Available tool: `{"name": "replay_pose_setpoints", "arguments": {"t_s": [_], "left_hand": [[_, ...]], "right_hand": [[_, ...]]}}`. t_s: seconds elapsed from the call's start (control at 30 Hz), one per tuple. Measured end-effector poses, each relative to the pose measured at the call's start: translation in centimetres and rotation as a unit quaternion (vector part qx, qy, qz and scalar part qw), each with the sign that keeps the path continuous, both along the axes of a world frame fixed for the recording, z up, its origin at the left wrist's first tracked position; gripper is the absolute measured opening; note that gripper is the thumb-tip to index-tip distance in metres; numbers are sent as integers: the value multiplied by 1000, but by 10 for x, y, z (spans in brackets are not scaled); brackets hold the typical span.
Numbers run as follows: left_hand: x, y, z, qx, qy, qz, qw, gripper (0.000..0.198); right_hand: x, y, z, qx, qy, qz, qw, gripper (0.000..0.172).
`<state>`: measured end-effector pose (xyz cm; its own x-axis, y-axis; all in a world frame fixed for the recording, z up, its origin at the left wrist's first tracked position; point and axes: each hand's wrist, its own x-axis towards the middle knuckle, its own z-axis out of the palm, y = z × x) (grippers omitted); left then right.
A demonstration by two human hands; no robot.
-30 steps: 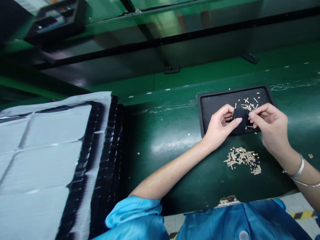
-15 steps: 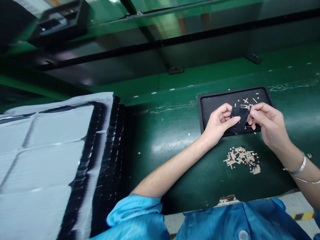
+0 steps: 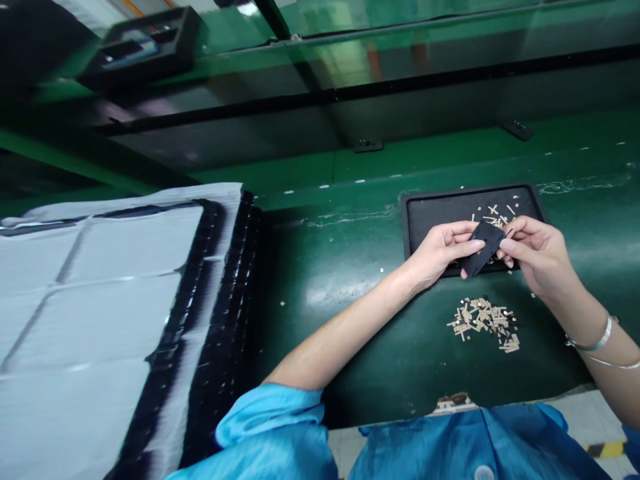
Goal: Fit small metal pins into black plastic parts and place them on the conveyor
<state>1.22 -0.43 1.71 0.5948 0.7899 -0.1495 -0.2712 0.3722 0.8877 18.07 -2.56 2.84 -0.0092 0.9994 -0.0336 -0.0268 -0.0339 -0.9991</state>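
Observation:
My left hand (image 3: pixel 448 247) grips a thin, flat black plate (image 3: pixel 483 249) with small cut-outs, thumb on top and fingers beneath. At the plate's right edge, the fingers of my right hand (image 3: pixel 531 248) are closed on its corner. Both hands are above the near side of a shallow black tray (image 3: pixel 406 230). Small tan strips (image 3: pixel 494 211) lie scattered in the tray, partly hidden by the hands. On the bench in front of it sits a loose pile of tan and black small pieces (image 3: pixel 483 317).
Tall stacked black trays with white sheeting (image 3: pixel 125 287) fill the left side. The green bench (image 3: pixel 340 267) has a few stray bits on it. Two small black plates (image 3: pixel 369 145) lie by the back panel. A black box (image 3: pixel 145 47) stands on the upper left shelf.
The black plate has turned and tilted between my hands, its lower end now swung to the left. My right fingers have shifted along its edge. The whole view has moved slightly.

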Motion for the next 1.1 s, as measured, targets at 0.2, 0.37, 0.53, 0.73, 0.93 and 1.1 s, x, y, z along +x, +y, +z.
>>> {"name": "replay_pose_setpoints", "arguments": {"t_s": [0.2, 0.37, 0.53, 0.73, 0.93, 1.1], "left_hand": [[8, -13, 1, 240, 146, 150, 948, 59], [9, -13, -6, 305, 151, 141, 930, 60], [10, -12, -11, 322, 150, 167, 920, 55], [11, -12, -12, 349, 136, 186, 908, 44], [10, -14, -11, 375, 138, 202, 894, 39], [10, -16, -11, 386, 152, 197, 888, 38]], "right_hand": [[1, -3, -3, 36, -20, -25, 999, 16], [-1, -5, -2, 59, -8, -13, 998, 12], [-2, -6, -2, 40, 19, 1, 999, 12], [1, -4, -1, -7, 46, 40, 998, 11], [3, -1, 4, -51, 58, 67, 995, 12], [4, 0, 6, -69, 50, 91, 992, 16]]}}
